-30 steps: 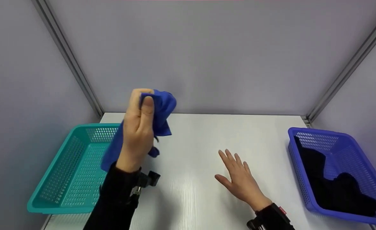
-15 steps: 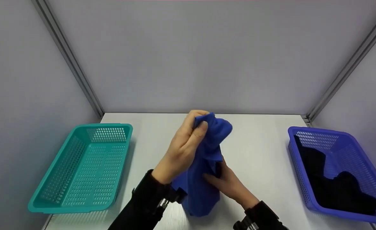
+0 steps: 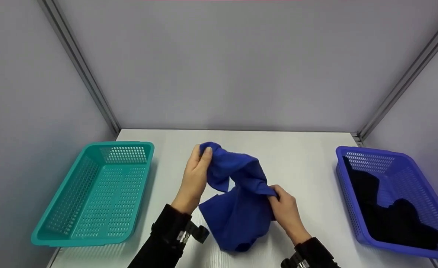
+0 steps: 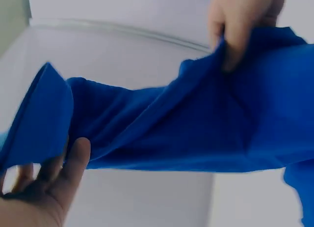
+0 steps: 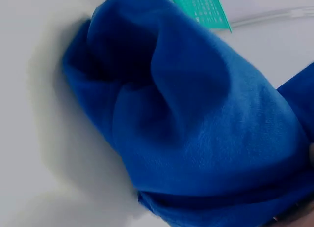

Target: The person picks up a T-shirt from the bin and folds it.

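A blue cloth [image 3: 241, 208], crumpled and partly twisted, hangs between both hands over the middle of the white table. My left hand [image 3: 194, 176] pinches its upper left end between thumb and fingers. On the cloth's right edge, my right hand [image 3: 285, 208] grips a fold. In the left wrist view the cloth [image 4: 196, 119] stretches from the left hand [image 4: 44, 197] at lower left to the right hand [image 4: 245, 20] at the top. Loose folds of the cloth [image 5: 206, 128] fill most of the right wrist view, where the right hand is nearly hidden.
On the left of the table [image 3: 297, 160] stands a green perforated basket [image 3: 140, 201] with nothing in it. A blue-purple basket [image 3: 423, 186] at the right holds black cloth [image 3: 393, 223]. Grey wall panels [image 3: 233, 67] enclose the back and sides.
My left hand has carried the blue cloth from near the green basket to the middle, then drawn slightly left and down. My right hand, earlier free, now grips the cloth's right edge.
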Demonstrator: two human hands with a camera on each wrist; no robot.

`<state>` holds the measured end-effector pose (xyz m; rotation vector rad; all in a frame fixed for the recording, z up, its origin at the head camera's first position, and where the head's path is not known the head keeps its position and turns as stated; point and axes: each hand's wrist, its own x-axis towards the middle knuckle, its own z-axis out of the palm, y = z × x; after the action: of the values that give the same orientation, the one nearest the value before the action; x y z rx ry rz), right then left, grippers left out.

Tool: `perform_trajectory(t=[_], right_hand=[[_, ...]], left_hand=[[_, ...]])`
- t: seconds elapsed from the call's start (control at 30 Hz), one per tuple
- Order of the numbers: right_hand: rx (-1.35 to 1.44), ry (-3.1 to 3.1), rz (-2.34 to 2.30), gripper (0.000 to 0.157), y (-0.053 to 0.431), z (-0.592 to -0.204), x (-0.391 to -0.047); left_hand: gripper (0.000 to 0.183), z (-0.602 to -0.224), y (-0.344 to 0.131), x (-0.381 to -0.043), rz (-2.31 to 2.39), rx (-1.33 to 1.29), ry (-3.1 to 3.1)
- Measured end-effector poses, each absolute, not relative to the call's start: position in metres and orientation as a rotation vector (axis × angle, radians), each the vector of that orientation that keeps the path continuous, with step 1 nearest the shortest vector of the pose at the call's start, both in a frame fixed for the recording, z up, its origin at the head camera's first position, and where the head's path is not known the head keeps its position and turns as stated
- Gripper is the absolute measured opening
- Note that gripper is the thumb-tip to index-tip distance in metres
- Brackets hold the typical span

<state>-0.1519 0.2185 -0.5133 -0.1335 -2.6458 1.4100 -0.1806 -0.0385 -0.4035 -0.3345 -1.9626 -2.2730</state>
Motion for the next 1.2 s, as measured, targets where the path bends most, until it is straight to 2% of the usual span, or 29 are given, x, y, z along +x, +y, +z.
perform_trajectory(t=[0.23,0.4,0.5,0.57,0.63,0.8,0.87,0.97,1.03,1.2], right_hand=[[-0.095,-2.515,1.112,0.019,0.24,-0.508,-0.158],[-0.001,-2.441,1.05,0.023,0.246,-0.501,-0.159],[0.033,-2.418,1.057,0.022,0.245,-0.497,-0.159],[0.044,-2.415,1.082,0.022,0.243,-0.493,-0.158],[0.062,-2.43,1.125,0.022,0.239,-0.489,-0.157],[0.146,-2.498,1.23,0.021,0.223,-0.477,-0.155],[0.168,-2.525,1.261,0.021,0.216,-0.472,-0.154],[0.181,-2.555,1.339,0.02,0.209,-0.463,-0.152],[0.198,-2.575,1.416,0.022,0.207,-0.456,-0.15],[0.316,-2.686,1.485,0.027,0.219,-0.444,-0.15]], left_hand=[[0.028,-0.438,-0.059,-0.186,-2.408,0.248,-1.873],[0.028,-0.46,-0.069,-0.189,-2.562,0.441,-1.753],[0.028,-0.469,-0.067,-0.188,-2.472,0.477,-1.848],[0.039,-0.475,-0.062,-0.186,-2.303,0.387,-2.024],[0.052,-0.481,-0.053,-0.184,-2.054,0.191,-2.218],[0.06,-0.491,-0.022,-0.169,-1.438,-0.591,-2.527],[0.072,-0.493,-0.009,-0.162,-1.273,-0.838,-2.606],[0.087,-0.497,0.005,-0.158,-1.032,-0.976,-2.651],[0.079,-0.502,0.01,-0.159,-0.886,-0.956,-2.64],[0.024,-0.51,0.0,-0.175,-1.142,-0.778,-2.543]])
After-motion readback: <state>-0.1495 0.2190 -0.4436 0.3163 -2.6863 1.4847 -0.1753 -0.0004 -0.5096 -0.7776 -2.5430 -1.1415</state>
